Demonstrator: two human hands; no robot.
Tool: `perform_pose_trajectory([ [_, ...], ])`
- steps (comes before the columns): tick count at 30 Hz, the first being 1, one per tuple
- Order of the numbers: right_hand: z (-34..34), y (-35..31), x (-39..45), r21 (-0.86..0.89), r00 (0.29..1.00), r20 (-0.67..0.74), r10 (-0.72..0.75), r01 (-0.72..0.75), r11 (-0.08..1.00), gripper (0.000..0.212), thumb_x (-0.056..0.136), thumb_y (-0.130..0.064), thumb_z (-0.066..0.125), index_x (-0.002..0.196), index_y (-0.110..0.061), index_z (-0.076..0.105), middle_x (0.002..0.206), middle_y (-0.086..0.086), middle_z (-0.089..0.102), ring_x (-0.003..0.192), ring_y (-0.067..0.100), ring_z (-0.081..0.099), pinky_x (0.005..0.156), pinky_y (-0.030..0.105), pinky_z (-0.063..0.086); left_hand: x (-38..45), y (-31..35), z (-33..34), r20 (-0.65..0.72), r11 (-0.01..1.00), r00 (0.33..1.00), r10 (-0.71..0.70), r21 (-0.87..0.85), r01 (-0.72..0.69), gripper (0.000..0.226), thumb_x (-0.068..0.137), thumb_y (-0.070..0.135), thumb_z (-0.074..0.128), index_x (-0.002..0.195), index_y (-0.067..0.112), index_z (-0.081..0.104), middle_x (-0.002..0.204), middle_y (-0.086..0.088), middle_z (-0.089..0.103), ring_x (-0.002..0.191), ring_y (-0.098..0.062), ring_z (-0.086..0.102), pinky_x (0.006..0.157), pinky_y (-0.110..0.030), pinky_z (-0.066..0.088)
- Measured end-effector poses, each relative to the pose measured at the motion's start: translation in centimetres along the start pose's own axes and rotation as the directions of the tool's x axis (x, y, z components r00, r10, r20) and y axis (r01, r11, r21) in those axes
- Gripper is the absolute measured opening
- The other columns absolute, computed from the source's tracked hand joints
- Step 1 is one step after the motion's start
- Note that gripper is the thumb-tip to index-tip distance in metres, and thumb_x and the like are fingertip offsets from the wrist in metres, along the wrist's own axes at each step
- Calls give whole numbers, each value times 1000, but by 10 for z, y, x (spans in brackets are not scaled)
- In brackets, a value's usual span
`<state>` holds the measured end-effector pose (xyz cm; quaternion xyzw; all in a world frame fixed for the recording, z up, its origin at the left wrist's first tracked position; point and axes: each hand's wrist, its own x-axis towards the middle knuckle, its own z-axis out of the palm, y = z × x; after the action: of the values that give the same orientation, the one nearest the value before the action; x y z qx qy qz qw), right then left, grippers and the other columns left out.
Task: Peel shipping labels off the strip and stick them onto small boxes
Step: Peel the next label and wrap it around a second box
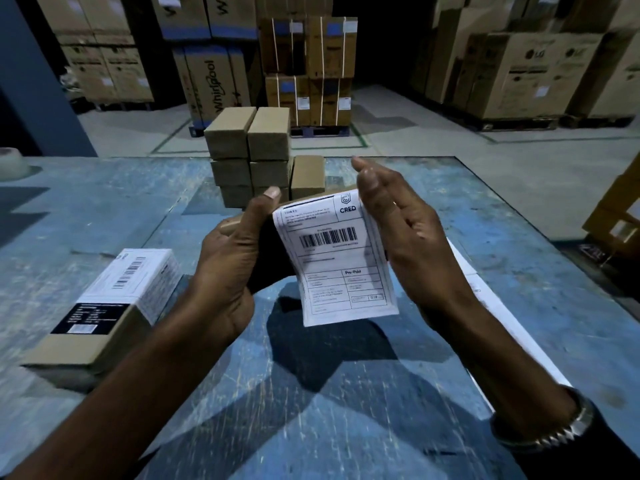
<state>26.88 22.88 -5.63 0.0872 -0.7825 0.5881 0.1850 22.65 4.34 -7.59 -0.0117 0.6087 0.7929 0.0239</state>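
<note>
My left hand (230,268) grips a small brown box (239,226) held up above the blue table, thumb along its top edge. A white shipping label (337,261) with a barcode lies partly on the box, its lower half hanging free. My right hand (405,237) has straight fingers pressed flat against the label's right edge. The white label strip (491,299) lies on the table behind my right forearm. A box that carries a label (114,306) rests at the left. A stack of plain small boxes (256,154) stands at the table's far side.
The blue scuffed table (311,393) spreads under both arms. A tape roll (12,164) sits at the far left edge. Large cartons on pallets (304,71) fill the floor beyond. A yellow frame (620,209) stands at the right.
</note>
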Motion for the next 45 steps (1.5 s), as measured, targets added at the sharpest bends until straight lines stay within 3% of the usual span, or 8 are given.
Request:
perform_pose_trajectory([
  [5, 10, 8, -4, -38, 999, -45, -29, 27, 999, 50, 100, -68, 30, 132, -49, 63, 93, -23, 76, 91, 0, 73, 75, 21, 56, 0, -4, 0, -31, 998, 998, -60, 9, 60, 52, 88, 55, 73, 113, 10, 77, 102, -14, 82, 95, -29, 81, 86, -42, 64],
  [12, 10, 14, -3, 24, 994, -96, 51, -49, 998, 50, 107, -73, 26, 130, -53, 66, 112, -19, 79, 109, 3, 73, 100, 43, 56, 3, -5, -1, 5, 993, 995, -100, 62, 99, 61, 88, 68, 63, 106, 11, 77, 100, -13, 82, 93, -27, 81, 72, -36, 66],
  [19, 0, 16, 4, 58, 990, -67, 120, -116, 992, 43, 106, -67, 41, 136, -50, 66, 113, -17, 80, 110, 6, 73, 105, 47, 55, 1, 4, -3, 120, 970, 982, -147, 210, 119, 77, 82, 83, 55, 118, 20, 79, 111, -15, 81, 107, -38, 77, 102, -59, 58],
  [24, -14, 12, 7, 210, 960, 8, 280, -275, 938, 42, 111, -57, 39, 137, -42, 69, 113, -13, 82, 106, 8, 78, 103, 49, 58, 1, 16, -7, 227, 925, 960, -167, 372, 73, 50, 94, 65, 62, 118, 25, 80, 109, -8, 82, 102, -30, 80, 81, -48, 67],
  [28, -24, 12, 8, 300, 921, 138, 365, -390, 870, 55, 105, -73, 34, 125, -40, 73, 116, 2, 82, 112, 29, 77, 110, 63, 53, 13, 12, -14, 130, 913, 978, -163, 395, 100, 83, 74, 82, 76, 131, 21, 70, 115, -9, 80, 98, -32, 80, 80, -57, 66],
  [36, -7, 24, 8, 231, 955, 115, 274, -294, 928, 47, 107, -67, 41, 146, -48, 60, 142, -11, 71, 131, 16, 68, 109, 54, 55, 16, 4, -16, 52, 962, 995, -79, 265, 63, 73, 81, 70, 79, 130, 16, 69, 116, -7, 80, 99, -29, 80, 70, -44, 65],
  [40, -8, 19, 8, 244, 965, 22, 260, -257, 935, 33, 113, -50, 42, 124, -39, 71, 111, -17, 81, 105, 3, 77, 80, 24, 62, 10, 4, -10, 60, 965, 992, -114, 245, 96, 61, 88, 65, 72, 126, 18, 73, 108, -6, 82, 98, -31, 80, 62, -37, 63],
  [45, -10, 11, 7, 357, 946, 76, 317, -322, 877, 49, 109, -60, 39, 130, -30, 72, 119, -2, 81, 113, 21, 78, 98, 48, 61, 10, 8, -11, 65, 971, 991, -115, 220, 98, 60, 87, 67, 72, 127, 23, 74, 114, -4, 81, 101, -30, 80, 72, -42, 64],
])
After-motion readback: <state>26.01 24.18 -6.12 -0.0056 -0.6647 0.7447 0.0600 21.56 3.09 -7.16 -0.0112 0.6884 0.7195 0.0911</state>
